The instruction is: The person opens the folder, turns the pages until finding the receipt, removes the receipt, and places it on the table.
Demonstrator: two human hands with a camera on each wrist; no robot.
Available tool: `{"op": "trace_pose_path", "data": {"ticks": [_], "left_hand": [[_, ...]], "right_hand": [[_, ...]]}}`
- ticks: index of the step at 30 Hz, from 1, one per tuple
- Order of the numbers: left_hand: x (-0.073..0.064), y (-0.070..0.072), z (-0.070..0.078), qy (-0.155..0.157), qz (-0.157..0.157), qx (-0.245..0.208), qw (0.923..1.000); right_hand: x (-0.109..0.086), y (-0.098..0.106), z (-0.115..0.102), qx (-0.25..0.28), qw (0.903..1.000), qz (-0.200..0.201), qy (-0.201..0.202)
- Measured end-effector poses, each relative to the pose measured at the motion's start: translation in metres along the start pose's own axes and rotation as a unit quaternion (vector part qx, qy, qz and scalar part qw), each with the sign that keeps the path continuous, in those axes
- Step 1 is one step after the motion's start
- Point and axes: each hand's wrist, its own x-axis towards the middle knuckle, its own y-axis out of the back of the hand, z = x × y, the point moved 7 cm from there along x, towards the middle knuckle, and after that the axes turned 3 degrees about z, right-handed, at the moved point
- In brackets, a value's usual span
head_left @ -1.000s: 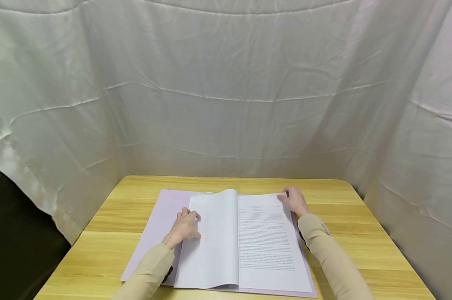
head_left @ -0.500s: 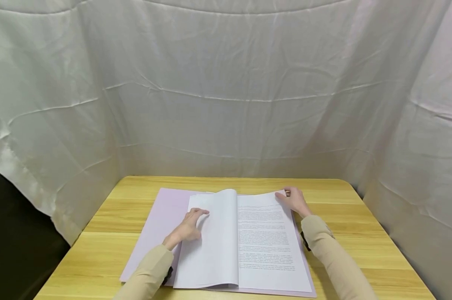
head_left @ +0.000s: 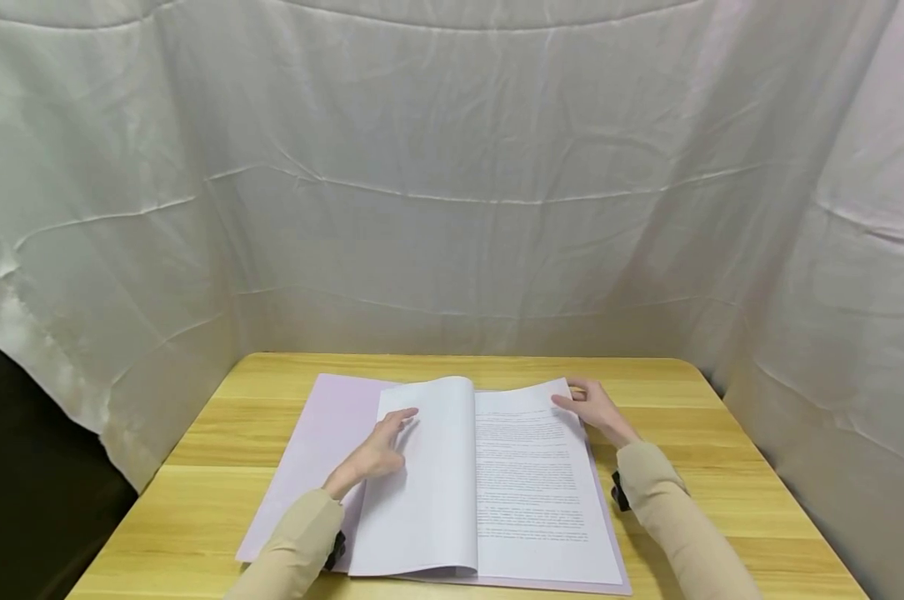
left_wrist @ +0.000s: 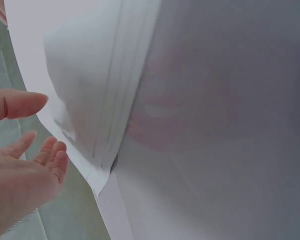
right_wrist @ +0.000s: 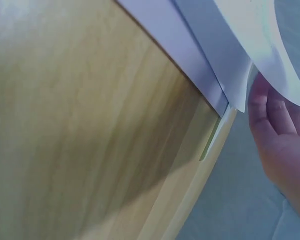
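A stack of printed paper lies open on a lilac folder point(head_left: 332, 417). Its turned pages point(head_left: 429, 500) curve over to the left, blank side up, and the printed page point(head_left: 530, 492) faces up at the right. My right hand point(head_left: 600, 410) pinches that page's upper right corner, thumb on top and fingers underneath. In the right wrist view the lifted sheet point(right_wrist: 277, 60) bends up over the fingers point(right_wrist: 270, 112); the thumb is hidden there. My left hand point(head_left: 377, 452) is over the turned pages with fingers loosely extended, holding nothing; the left wrist view shows its fingers point(left_wrist: 57, 157) apart from the page edges.
Under the folder is a light wooden table point(head_left: 204, 425), its far edge close to a hanging grey-white curtain point(head_left: 452, 250). The curtain also hangs on both sides. A dark area point(head_left: 32, 483) shows at the lower left.
My left hand's fingers have stretched out forward over the turned pages. The right hand has raised the page corner slightly, and its wrist has shifted a little to the right.
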Motion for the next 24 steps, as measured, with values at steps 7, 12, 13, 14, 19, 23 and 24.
{"op": "trace_pose_path", "data": {"ticks": [7,12,13,14,19,23,24], "left_hand": [[0.003,-0.001,0.005,0.016,0.024,-0.041,0.9988],[0.003,-0.002,0.006,0.030,0.035,-0.062,0.9970],[0.002,-0.002,0.005,0.035,0.036,-0.065,0.9966],[0.002,-0.003,0.005,0.039,0.036,-0.069,0.9962],[0.001,-0.004,0.005,0.043,0.030,-0.074,0.9959],[0.001,-0.004,0.007,0.048,0.025,-0.073,0.9958],[0.001,-0.004,0.007,0.050,0.023,-0.074,0.9957]], "right_hand": [[-0.010,-0.002,0.000,-0.013,0.9998,-0.016,0.006],[-0.019,-0.004,-0.003,0.008,0.9993,-0.034,0.016],[-0.021,-0.005,-0.004,0.014,0.9989,-0.040,0.020],[-0.023,-0.006,-0.004,0.020,0.9986,-0.045,0.020],[-0.034,-0.007,-0.008,0.035,0.9970,-0.065,0.022],[-0.044,-0.009,-0.013,0.049,0.9953,-0.082,0.017],[-0.046,-0.010,-0.014,0.058,0.9940,-0.091,0.017]]}}
